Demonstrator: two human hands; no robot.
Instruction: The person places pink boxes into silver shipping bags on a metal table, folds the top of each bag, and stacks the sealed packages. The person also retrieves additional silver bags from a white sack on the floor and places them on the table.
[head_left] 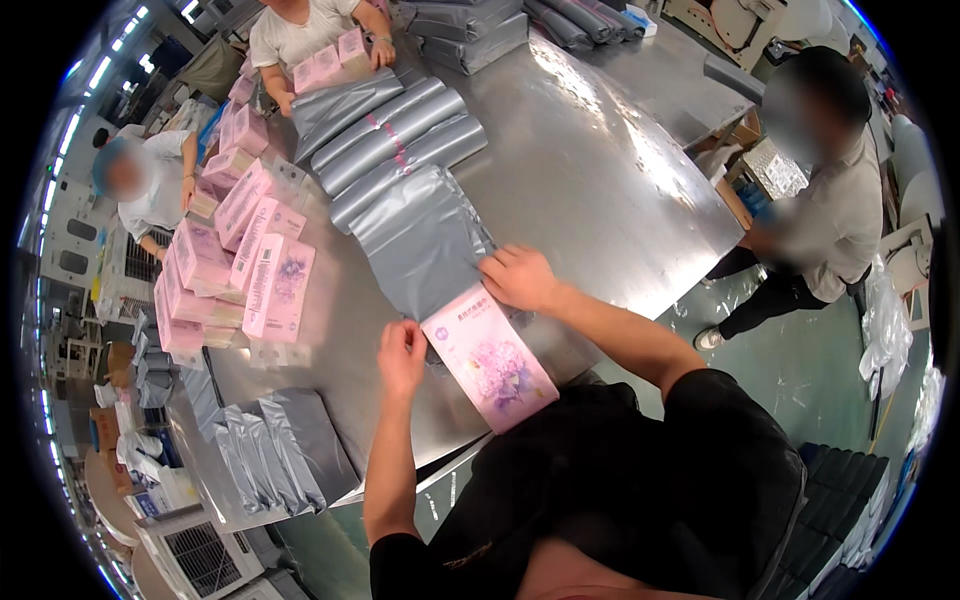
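Note:
A pink flower-printed tissue pack (490,360) lies in front of me, its near end by my black shirt. Its far end meets the mouth of a flat grey plastic bag (415,240); how far it reaches inside is hidden. My left hand (402,358) is closed at the bag's near left corner, fingers curled in a pinch. On the other side, my right hand (518,278) pinches the bag's near right edge, just above the pack's corner. Beyond this bag, rolled or folded grey bags (400,130) lie in a row.
Pink packs (280,285) are heaped on the left of the metal table (570,190). Filled grey bags (285,450) stand at the near left corner. Grey stacks (465,35) sit at the far side. Co-workers are at the far edge, the left and the right (840,200).

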